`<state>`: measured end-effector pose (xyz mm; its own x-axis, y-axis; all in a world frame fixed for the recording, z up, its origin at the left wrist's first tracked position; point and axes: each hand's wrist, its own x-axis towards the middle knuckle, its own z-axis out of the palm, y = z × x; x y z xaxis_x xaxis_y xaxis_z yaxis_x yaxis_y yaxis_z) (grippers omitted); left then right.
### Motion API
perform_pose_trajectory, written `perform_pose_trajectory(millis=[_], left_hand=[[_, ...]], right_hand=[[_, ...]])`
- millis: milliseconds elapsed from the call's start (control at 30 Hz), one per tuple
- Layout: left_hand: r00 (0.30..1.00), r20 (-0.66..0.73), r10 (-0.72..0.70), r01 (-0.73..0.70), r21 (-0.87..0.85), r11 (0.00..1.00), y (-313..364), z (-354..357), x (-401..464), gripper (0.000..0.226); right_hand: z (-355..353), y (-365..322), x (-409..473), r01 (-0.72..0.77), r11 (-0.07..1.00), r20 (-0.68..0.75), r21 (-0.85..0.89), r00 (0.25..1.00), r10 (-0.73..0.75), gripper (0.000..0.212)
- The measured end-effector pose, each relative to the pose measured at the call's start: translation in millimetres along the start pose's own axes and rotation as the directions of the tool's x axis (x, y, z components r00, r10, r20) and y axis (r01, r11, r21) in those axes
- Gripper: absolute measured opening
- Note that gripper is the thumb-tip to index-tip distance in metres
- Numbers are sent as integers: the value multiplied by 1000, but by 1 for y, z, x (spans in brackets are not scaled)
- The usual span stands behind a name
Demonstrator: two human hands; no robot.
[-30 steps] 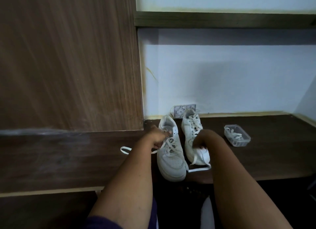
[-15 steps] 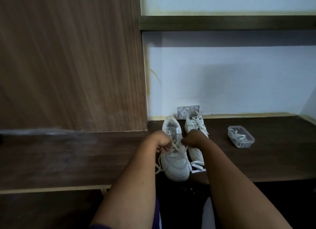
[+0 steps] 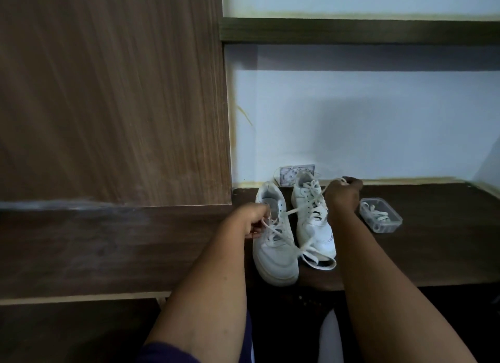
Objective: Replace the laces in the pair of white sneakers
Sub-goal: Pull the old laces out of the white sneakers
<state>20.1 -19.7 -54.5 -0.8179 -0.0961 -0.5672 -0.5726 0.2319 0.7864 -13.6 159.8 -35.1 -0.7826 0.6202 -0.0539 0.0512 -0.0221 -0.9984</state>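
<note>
The left hand [image 3: 254, 222] is curled at the near sneaker [image 3: 273, 240], pinching one run of its lace [image 3: 305, 204] by the eyelets. The right hand [image 3: 342, 193] is lifted beyond it, fingers closed on the other run, which stretches taut from that shoe across the front of the far sneaker [image 3: 313, 222]. Which end of the lace each hand has, I can't quite tell in this dim light.

If the right hand pulls harder, the near sneaker may slide or tip toward it, and its toe already sits close to the tabletop [image 3: 433, 249] edge below the left wrist. The taut line could also snag the far shoe's lacing. A loose loop [image 3: 319, 261] lies below the right wrist and may tangle. The tub of spare laces [image 3: 380, 217] sits just right of the right hand, within elbow reach.
</note>
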Motion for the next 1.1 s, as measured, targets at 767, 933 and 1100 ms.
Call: perform_pose_trajectory(millis=[767, 933, 1100], left_hand=[[573, -729, 375, -467, 86, 880, 7, -52, 0, 75], [863, -437, 252, 99, 636, 765, -1, -39, 6, 59], [802, -378, 463, -171, 597, 784, 16, -4, 8, 54]], right_hand=[[33, 31, -46, 784, 205, 803, -586, 596, 11, 28], [37, 39, -36, 788, 210, 809, -578, 587, 25, 32], [34, 37, -45, 759, 234, 773, -608, 633, -44, 28]])
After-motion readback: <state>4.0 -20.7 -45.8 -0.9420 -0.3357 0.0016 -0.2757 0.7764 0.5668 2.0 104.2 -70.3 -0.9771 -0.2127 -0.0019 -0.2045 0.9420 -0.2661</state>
